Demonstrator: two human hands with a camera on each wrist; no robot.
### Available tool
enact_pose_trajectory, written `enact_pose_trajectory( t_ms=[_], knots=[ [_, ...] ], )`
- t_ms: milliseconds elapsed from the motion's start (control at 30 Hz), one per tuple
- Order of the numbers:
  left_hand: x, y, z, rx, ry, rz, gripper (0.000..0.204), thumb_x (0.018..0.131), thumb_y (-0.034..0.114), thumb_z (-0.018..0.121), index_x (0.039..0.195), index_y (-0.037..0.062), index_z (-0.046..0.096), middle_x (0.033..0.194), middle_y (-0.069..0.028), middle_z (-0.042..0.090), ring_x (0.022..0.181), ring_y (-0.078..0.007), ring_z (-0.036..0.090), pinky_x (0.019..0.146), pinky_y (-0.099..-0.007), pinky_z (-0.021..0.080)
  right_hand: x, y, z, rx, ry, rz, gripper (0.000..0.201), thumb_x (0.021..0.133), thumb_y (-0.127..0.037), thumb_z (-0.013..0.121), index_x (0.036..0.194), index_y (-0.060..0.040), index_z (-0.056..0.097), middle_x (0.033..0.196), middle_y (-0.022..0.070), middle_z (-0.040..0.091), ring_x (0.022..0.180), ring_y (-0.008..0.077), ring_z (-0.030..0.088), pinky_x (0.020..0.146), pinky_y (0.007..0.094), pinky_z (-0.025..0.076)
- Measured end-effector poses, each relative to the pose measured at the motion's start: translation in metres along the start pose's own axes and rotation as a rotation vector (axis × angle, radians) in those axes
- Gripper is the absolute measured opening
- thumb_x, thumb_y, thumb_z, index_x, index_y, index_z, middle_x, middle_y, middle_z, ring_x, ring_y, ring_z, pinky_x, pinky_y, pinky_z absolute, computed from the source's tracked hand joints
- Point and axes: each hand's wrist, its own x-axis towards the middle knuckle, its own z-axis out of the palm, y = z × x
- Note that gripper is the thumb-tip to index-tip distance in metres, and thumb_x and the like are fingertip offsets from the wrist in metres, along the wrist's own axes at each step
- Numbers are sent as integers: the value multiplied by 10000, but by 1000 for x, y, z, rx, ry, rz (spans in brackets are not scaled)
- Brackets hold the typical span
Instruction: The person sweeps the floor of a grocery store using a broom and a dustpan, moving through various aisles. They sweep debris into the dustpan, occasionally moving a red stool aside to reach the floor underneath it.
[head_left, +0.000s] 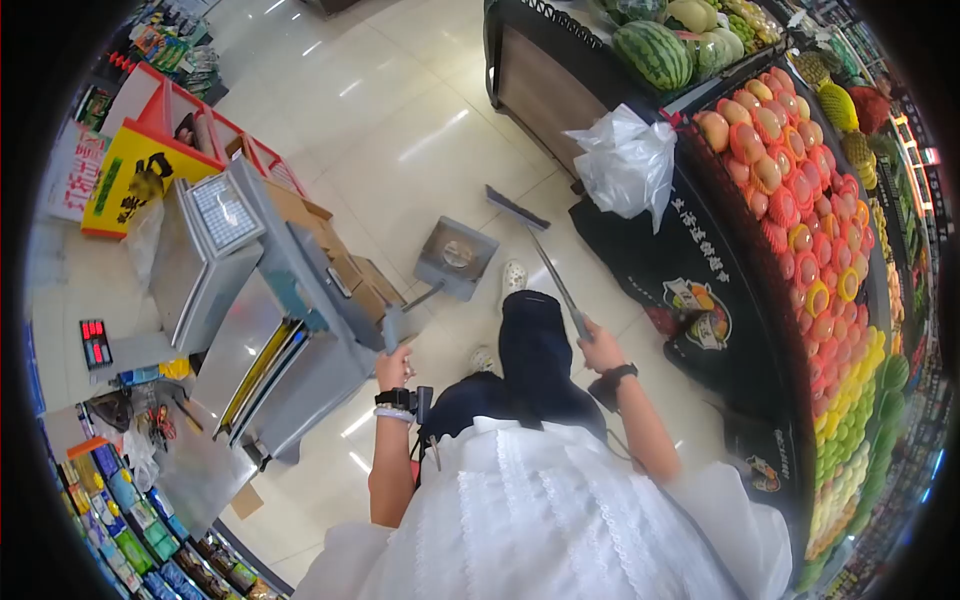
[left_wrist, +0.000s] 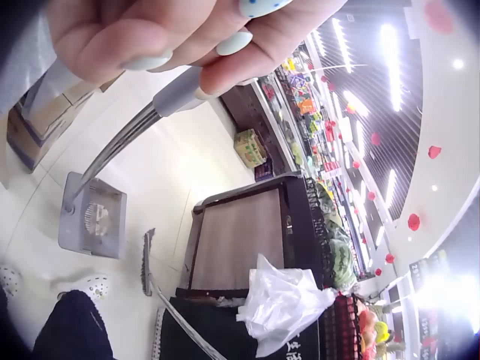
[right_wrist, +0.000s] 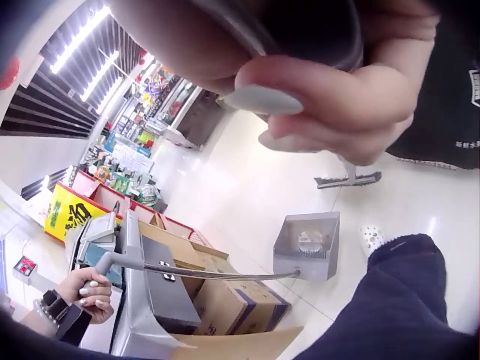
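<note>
My left hand (head_left: 393,366) grips the grey handle of a long-handled dustpan (head_left: 456,257), whose grey pan rests on the floor ahead of my feet with some debris in it. In the left wrist view my fingers (left_wrist: 142,37) curl round that handle, and the pan (left_wrist: 93,217) lies below. My right hand (head_left: 601,348) holds the thin metal shaft of a broom (head_left: 517,208), whose flat head lies on the tiles just beyond the pan. The right wrist view shows my fingers (right_wrist: 330,97) wrapped round the shaft, the broom head (right_wrist: 347,180) and the dustpan (right_wrist: 307,244).
A checkout counter with a scale (head_left: 215,235) and cardboard boxes (head_left: 340,265) stands on my left. A fruit display (head_left: 800,200) runs along my right, with watermelons (head_left: 652,50) at the far end and a white plastic bag (head_left: 628,160) hanging off it. Glossy tile floor (head_left: 380,110) lies ahead.
</note>
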Motion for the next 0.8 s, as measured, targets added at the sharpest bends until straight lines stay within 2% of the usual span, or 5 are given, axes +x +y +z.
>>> enact_pose_trajectory(
  t_ms=[100,167,233,533,800],
  knots=[
    [22,20,17,-73,42,-11,197,639,171,600,558,44,472,429,-15,402,323,-115,393,343,-262,392,80,-18,-6,-32,13,-80,483,770,-93,495,1238,-19,398,707,220,595,467,241,574,526,344,475],
    [25,40,31,-104,99,-33,217,635,161,600,523,50,451,407,-21,386,311,-124,387,339,-262,380,151,-3,2,-241,103,-267,482,772,-107,478,1239,-34,387,795,241,595,646,353,589,618,440,470],
    [30,56,45,-106,158,-32,219,634,154,605,523,55,444,400,-24,380,305,-131,385,329,-259,357,193,-24,-10,-414,65,-217,493,775,-106,447,1254,-44,352,824,244,590,739,384,575,678,473,454],
    [51,119,85,-209,243,-60,224,642,135,606,538,70,418,387,-14,337,277,-124,315,332,-253,345,340,-64,-44,-624,40,-166,584,761,-69,434,1315,-106,254,813,234,591,765,370,581,689,461,455],
    [72,161,89,-157,213,-60,241,692,153,556,518,103,397,370,-6,339,275,-113,283,358,-246,335,402,-83,-50,-794,63,-35,634,776,-38,438,1350,-174,205,876,199,594,835,317,590,717,410,476]
  ],
)
